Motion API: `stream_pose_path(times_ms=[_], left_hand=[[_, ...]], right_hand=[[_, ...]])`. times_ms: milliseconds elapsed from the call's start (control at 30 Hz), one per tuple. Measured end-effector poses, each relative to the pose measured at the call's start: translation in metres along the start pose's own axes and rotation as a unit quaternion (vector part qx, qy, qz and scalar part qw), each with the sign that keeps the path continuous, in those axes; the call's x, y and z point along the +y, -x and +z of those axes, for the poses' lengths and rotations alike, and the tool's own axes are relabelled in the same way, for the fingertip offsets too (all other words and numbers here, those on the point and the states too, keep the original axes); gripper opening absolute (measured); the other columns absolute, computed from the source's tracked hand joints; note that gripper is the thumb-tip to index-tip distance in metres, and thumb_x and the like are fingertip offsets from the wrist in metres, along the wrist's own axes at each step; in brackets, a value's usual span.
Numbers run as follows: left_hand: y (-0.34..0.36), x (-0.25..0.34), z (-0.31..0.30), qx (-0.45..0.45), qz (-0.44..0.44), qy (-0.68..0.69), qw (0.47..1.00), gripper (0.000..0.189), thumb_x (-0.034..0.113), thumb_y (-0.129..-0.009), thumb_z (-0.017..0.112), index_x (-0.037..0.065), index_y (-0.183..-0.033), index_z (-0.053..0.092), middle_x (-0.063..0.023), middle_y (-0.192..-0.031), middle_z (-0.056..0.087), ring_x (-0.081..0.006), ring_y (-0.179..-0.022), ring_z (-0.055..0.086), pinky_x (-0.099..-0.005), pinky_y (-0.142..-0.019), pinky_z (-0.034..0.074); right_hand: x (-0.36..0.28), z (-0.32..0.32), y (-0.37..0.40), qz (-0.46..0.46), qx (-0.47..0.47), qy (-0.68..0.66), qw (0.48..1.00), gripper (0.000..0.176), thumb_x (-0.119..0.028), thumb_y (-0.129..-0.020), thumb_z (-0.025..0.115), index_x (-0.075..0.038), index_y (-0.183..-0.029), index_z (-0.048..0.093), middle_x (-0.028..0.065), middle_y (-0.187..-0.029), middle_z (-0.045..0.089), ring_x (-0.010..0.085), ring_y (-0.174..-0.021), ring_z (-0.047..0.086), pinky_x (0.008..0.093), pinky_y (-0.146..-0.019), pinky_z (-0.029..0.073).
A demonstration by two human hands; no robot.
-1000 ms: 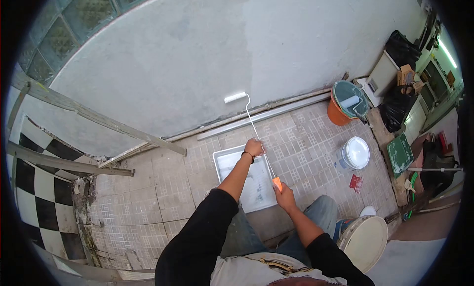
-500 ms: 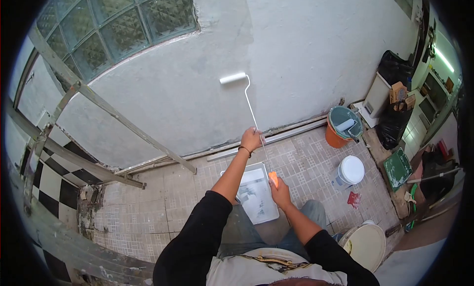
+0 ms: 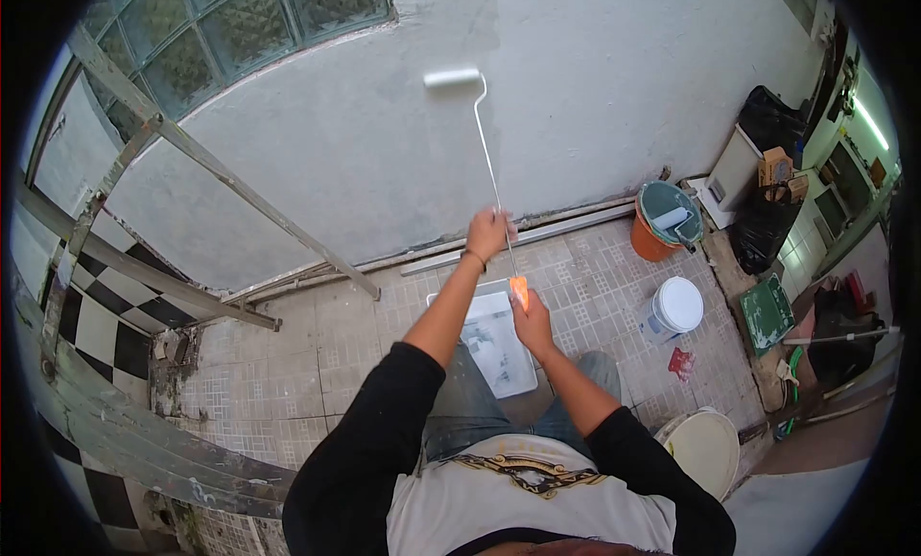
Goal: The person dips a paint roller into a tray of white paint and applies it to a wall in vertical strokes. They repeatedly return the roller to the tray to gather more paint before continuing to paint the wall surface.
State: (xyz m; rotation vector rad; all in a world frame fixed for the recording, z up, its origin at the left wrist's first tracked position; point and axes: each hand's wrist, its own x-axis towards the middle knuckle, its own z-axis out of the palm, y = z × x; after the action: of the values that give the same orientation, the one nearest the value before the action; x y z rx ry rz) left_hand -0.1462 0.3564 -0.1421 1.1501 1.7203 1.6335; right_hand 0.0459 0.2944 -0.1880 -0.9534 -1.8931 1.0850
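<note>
1. We hold a long paint roller (image 3: 451, 78) in both hands, its white sleeve raised and lying nearly level at the grey wall (image 3: 595, 95); we cannot tell whether the sleeve presses on that surface.
2. Our right hand (image 3: 531, 320) is wrapped around the orange handle (image 3: 519, 288) at the roller's near end.
3. Our left hand (image 3: 488, 234), farther forward, curls around the metal rod (image 3: 487, 153) between handle and sleeve; some fingers are blurred, and we cannot tell how tight that hold is. A dark bracelet (image 3: 474, 260) circles the wrist.
4. Between our forearms, a white paint tray (image 3: 518, 391) rests on the tiled floor (image 3: 278, 364), its inside streaked grey and white.
5. To our right, an orange bucket (image 3: 655, 241) stands near the foot of the wall with a second roller (image 3: 671, 218) resting in it; nearer to us sit a white pail (image 3: 679, 305) and, just beside it, a red scrap (image 3: 682, 364).
6. At left, a paint-marked frame (image 3: 269, 209) slants down in front of the wall, below a glass-block window (image 3: 245, 28).
</note>
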Motion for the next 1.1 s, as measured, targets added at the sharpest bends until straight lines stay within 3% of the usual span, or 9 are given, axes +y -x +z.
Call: stream_pose_path(times_ms=[100, 167, 233, 300, 533, 700, 800, 900, 1100], left_hand=[[0.041, -0.034, 0.021, -0.018, -0.089, 0.04, 0.995, 0.022, 0.014, -0.09, 0.045, -0.003, -0.094, 0.059, -0.0135, -0.072, 0.067, -0.0219, -0.06, 0.067, -0.0328, -0.056, 0.053], [0.055, -0.062, 0.029, -0.016, -0.107, 0.04, 0.993, 0.021, 0.013, -0.09, 0.046, -0.003, -0.094, 0.058, -0.0137, -0.073, 0.068, -0.0222, -0.06, 0.067, -0.0328, -0.056, 0.054], [0.06, -0.072, 0.03, -0.055, -0.147, 0.021, 0.987, 0.017, 0.013, -0.093, 0.047, -0.002, -0.098, 0.054, -0.0127, -0.084, 0.065, -0.0197, -0.065, 0.067, -0.0282, -0.048, 0.051], [0.061, -0.076, 0.026, -0.057, -0.142, 0.009, 0.988, 0.019, 0.013, -0.092, 0.046, -0.002, -0.097, 0.056, -0.0122, -0.079, 0.066, -0.0195, -0.063, 0.067, -0.0293, -0.051, 0.052], [0.014, -0.012, 0.006, -0.051, -0.096, 0.024, 0.994, 0.024, 0.01, -0.092, 0.04, -0.004, -0.099, 0.058, -0.0112, -0.076, 0.066, -0.0186, -0.062, 0.067, -0.0283, -0.051, 0.051], [-0.026, 0.076, -0.022, -0.045, -0.021, 0.046, 0.998, 0.024, 0.009, -0.093, 0.04, -0.004, -0.104, 0.057, -0.0094, -0.077, 0.065, -0.0172, -0.063, 0.067, -0.0261, -0.05, 0.051], [-0.048, 0.126, -0.032, -0.038, 0.012, 0.03, 0.999, 0.024, 0.012, -0.094, 0.043, -0.003, -0.108, 0.056, -0.0088, -0.081, 0.065, -0.0167, -0.065, 0.067, -0.0248, -0.052, 0.05], [-0.059, 0.165, -0.036, -0.025, 0.038, 0.042, 0.998, 0.026, 0.014, -0.096, 0.045, -0.003, -0.114, 0.053, -0.0086, -0.088, 0.065, -0.0158, -0.07, 0.067, -0.0247, -0.057, 0.051], [-0.069, 0.2, -0.036, -0.024, 0.177, 0.097, 0.979, 0.033, 0.016, -0.097, 0.046, -0.005, -0.122, 0.049, -0.0098, -0.103, 0.063, -0.0126, -0.089, 0.06, -0.0264, -0.074, 0.05]], right_hand=[[0.036, 0.0, 0.021, 0.0, -0.011, 0.014, 1.0, 0.029, -0.031, -0.092, 0.056, -0.003, -0.096, 0.057, 0.0231, -0.082, 0.063, 0.0423, -0.08, 0.062, 0.0453, -0.067, 0.048], [0.051, -0.002, 0.035, 0.03, -0.038, 0.04, 0.998, 0.028, -0.028, -0.093, 0.055, -0.001, -0.095, 0.058, 0.019, -0.077, 0.061, 0.0303, -0.073, 0.062, 0.0388, -0.066, 0.046], [0.056, -0.006, 0.042, 0.049, -0.044, 0.036, 0.997, 0.028, -0.028, -0.093, 0.055, -0.001, -0.094, 0.058, 0.0188, -0.077, 0.061, 0.0301, -0.073, 0.062, 0.0388, -0.067, 0.046], [0.057, -0.003, 0.044, 0.062, -0.046, 0.035, 0.996, 0.028, -0.029, -0.093, 0.055, -0.001, -0.094, 0.058, 0.0185, -0.077, 0.061, 0.0298, -0.074, 0.062, 0.0389, -0.067, 0.047], [0.053, 0.006, -0.005, 0.013, -0.048, 0.006, 0.999, 0.026, -0.029, -0.095, 0.053, -0.003, -0.092, 0.055, 0.0105, -0.069, 0.058, 0.0168, -0.056, 0.057, 0.0337, -0.053, 0.046], [-0.015, -0.003, -0.055, 0.043, -0.114, -0.214, 0.969, 0.022, -0.029, -0.099, 0.046, -0.007, -0.099, 0.05, 0.0006, -0.061, 0.048, 0.0079, -0.045, 0.047, 0.0248, -0.038, 0.039], [-0.056, -0.013, -0.088, -0.013, -0.085, -0.13, 0.988, 0.028, -0.03, -0.097, 0.047, -0.002, -0.1, 0.05, 0.0132, -0.066, 0.057, 0.0264, -0.058, 0.061, 0.0395, -0.055, 0.046], [-0.102, -0.024, -0.115, -0.101, -0.03, -0.078, 0.991, 0.029, -0.03, -0.097, 0.046, -0.001, -0.101, 0.05, 0.0198, -0.073, 0.059, 0.0376, -0.07, 0.062, 0.0446, -0.062, 0.047], [-0.193, -0.046, -0.169, -0.124, -0.005, -0.092, 0.988, 0.032, -0.031, -0.096, 0.045, 0.0, -0.101, 0.05, 0.0247, -0.082, 0.061, 0.0448, -0.08, 0.061, 0.0487, -0.069, 0.046]])
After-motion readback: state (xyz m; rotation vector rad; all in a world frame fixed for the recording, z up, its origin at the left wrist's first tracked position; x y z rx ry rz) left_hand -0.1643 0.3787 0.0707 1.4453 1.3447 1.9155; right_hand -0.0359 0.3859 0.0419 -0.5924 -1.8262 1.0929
